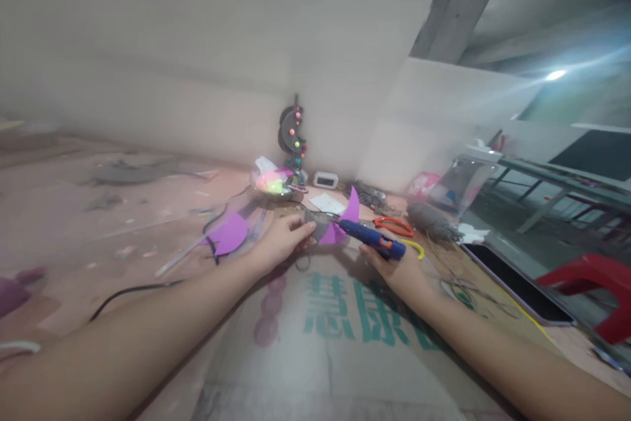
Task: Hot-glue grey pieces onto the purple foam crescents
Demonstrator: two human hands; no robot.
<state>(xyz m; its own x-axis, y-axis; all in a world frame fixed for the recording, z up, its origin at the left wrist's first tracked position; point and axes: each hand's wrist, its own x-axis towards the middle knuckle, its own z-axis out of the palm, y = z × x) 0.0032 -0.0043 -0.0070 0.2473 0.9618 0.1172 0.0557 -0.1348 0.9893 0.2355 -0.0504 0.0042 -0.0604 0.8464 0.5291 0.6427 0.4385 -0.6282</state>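
My left hand [283, 237] pinches a small dark grey piece [317, 226] between thumb and fingers; its exact kind is blurred. In my right hand [399, 270] is a blue hot glue gun [372, 238] with orange parts, its nozzle pointing left at the grey piece. Whether nozzle and piece touch, I cannot tell. Behind them shows a curved purple cutout [351, 207], partly covered by the glue gun. Another purple cutout [229, 234] lies left of my left hand. Both hands are above a cardboard sheet [276, 368] printed with green characters.
Red-handled scissors [393, 226] and a grey yarn bundle [431, 222] lie beyond my right hand. Farther back stand a bowl of scraps [273, 186], a small white clock [325, 179] and a dark crescent ornament with coloured balls [292, 132]. A phone [515, 283] rests at right, near a red stool [591, 283].
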